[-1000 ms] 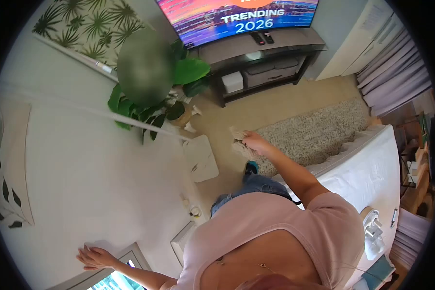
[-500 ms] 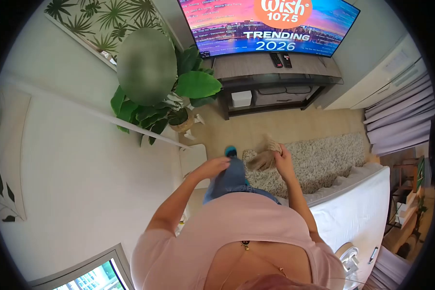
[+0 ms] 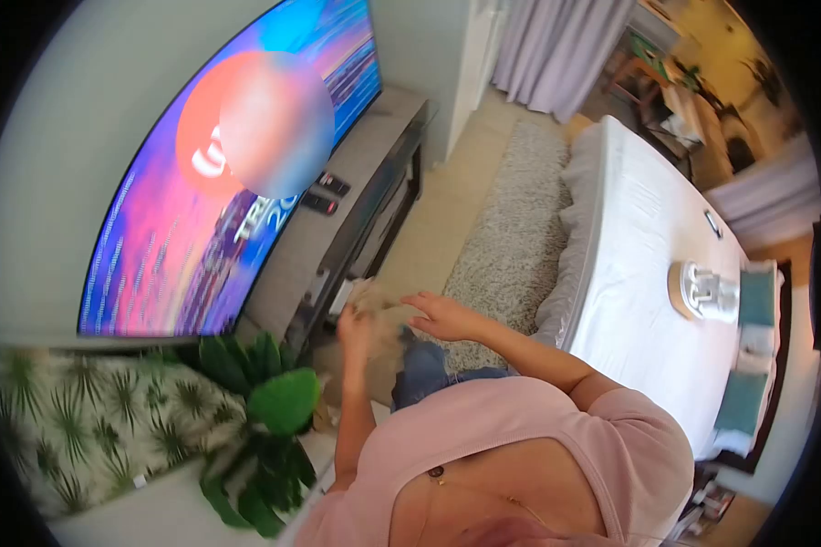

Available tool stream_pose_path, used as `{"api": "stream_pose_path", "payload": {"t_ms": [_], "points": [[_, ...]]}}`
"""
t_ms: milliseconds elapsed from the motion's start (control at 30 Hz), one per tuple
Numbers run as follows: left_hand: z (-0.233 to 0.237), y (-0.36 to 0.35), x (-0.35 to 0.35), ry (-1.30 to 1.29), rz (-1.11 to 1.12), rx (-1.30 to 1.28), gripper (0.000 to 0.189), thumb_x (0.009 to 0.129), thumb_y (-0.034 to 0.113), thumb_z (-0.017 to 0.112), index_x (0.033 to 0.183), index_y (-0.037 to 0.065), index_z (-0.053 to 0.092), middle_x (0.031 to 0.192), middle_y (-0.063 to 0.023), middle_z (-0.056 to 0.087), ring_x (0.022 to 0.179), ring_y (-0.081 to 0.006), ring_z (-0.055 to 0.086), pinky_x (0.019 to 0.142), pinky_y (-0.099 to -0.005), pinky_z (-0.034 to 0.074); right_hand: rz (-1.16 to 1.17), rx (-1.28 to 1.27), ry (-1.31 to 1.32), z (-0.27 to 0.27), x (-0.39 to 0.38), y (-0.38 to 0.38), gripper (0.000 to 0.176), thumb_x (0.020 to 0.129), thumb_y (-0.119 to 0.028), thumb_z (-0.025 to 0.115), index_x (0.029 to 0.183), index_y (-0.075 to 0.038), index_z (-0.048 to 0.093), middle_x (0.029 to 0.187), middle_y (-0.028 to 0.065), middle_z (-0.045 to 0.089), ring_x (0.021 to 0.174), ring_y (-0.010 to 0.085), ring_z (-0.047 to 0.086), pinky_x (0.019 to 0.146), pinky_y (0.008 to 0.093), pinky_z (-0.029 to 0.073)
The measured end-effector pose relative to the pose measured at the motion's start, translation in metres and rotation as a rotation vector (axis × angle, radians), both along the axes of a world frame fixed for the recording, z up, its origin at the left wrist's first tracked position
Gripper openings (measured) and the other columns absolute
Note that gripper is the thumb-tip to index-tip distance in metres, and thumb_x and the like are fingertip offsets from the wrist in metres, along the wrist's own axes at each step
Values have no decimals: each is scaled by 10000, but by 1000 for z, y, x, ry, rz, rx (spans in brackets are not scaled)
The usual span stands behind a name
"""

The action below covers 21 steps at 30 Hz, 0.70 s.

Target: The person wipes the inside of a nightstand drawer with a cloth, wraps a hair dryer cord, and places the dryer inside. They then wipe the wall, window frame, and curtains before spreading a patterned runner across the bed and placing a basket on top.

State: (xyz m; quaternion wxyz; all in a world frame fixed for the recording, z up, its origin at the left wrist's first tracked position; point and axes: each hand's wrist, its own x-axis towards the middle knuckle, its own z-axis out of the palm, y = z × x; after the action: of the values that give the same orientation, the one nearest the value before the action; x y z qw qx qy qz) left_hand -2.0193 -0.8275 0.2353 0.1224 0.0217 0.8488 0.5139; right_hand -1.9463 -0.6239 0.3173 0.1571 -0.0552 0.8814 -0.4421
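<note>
My left hand is raised in front of me, closed on a crumpled beige cloth that is blurred by motion. My right hand is just to the right of it, fingers stretched out toward the cloth and touching or nearly touching its top edge. Both hands are over the tan floor, between the dark TV stand and the shaggy rug. My jeans-clad leg shows just below the hands.
A large lit TV stands on the TV stand with two remotes. A potted plant is at lower left. A white bed with a round white object is on the right. Curtains hang at the back.
My view has swung round sharply, so the TV is now at left and the bed at right. My left hand has come up to the cloth and taken it; my right hand's fingers have opened.
</note>
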Motion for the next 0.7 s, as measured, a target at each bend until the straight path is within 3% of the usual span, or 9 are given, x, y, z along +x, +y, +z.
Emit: {"api": "stream_pose_path", "payload": {"t_ms": [67, 100, 200, 300, 400, 467, 533, 600, 700], "points": [[-30, -39, -50, 169, 140, -36, 317, 797, 142, 588, 1064, -27, 552, 964, -230, 609, 909, -367, 584, 779, -398, 449, -103, 117, 50, -17, -16, 16, 440, 870, -260, 519, 1225, -12, 445, 1105, 210, 539, 1028, 350, 516, 861, 402, 423], [-11, -47, -64, 114, 218, -335, 303, 799, 140, 586, 1053, -22, 553, 958, -247, 602, 921, -385, 568, 772, -423, 441, -140, 174, 71, -28, -20, 26, 424, 869, -263, 508, 1207, -12, 462, 1107, 222, 539, 1047, 368, 504, 871, 417, 417], [-58, -82, -106, 0, 340, -616, 331, 812, 200, 567, 1080, 7, 546, 1062, -239, 534, 952, -420, 526, 783, -473, 443, -303, 262, -40, -39, -19, 58, 411, 859, -268, 520, 1181, -15, 488, 1103, 230, 536, 1019, 379, 521, 863, 432, 426], [-107, -96, -129, -174, 266, -797, 398, 811, 220, 565, 1160, 43, 492, 1158, -221, 460, 1030, -406, 484, 827, -489, 434, -406, 378, -162, -58, 0, 78, 432, 844, -302, 527, 1166, -15, 498, 1057, 239, 555, 987, 384, 539, 846, 450, 432], [-136, -64, -126, -118, 183, -979, 462, 805, 218, 569, 1214, 55, 427, 1203, -209, 432, 1092, -375, 453, 870, -484, 411, -367, 465, -277, -82, 18, 82, 429, 851, -330, 513, 1154, -27, 510, 1037, 242, 568, 997, 386, 537, 851, 456, 428], [-141, -35, -133, -120, -24, -982, 476, 806, 224, 573, 1216, 45, 411, 1200, -204, 437, 1103, -379, 442, 900, -475, 395, -335, 432, -394, -81, 18, 73, 425, 855, -335, 506, 1147, -26, 515, 1044, 246, 568, 1002, 390, 536, 857, 461, 423], [-165, -4, -144, -150, -257, -610, 465, 834, 167, 552, 1242, -5, 410, 1235, -214, 455, 1106, -304, 482, 917, -423, 395, -279, 376, -417, -82, 10, 69, 425, 859, -339, 500, 1145, -25, 516, 1052, 247, 567, 1007, 394, 534, 864, 463, 419], [-165, 42, -143, -429, -421, -125, 428, 861, 197, 520, 1211, -35, 442, 1185, -185, 518, 1066, -251, 524, 895, -388, 408, -241, 310, -343, -87, 5, 70, 428, 863, -340, 495, 1149, -22, 514, 1062, 247, 566, 1012, 398, 531, 870, 462, 416], [-99, 121, -129, -741, -550, 294, 397, 886, 235, 469, 1203, -3, 477, 1147, -130, 553, 1033, -237, 540, 884, -371, 418, -390, 260, -338, -61, -15, 83, 456, 857, -334, 500, 1187, -20, 487, 1094, 252, 549, 1029, 404, 518, 889, 454, 409]]}}
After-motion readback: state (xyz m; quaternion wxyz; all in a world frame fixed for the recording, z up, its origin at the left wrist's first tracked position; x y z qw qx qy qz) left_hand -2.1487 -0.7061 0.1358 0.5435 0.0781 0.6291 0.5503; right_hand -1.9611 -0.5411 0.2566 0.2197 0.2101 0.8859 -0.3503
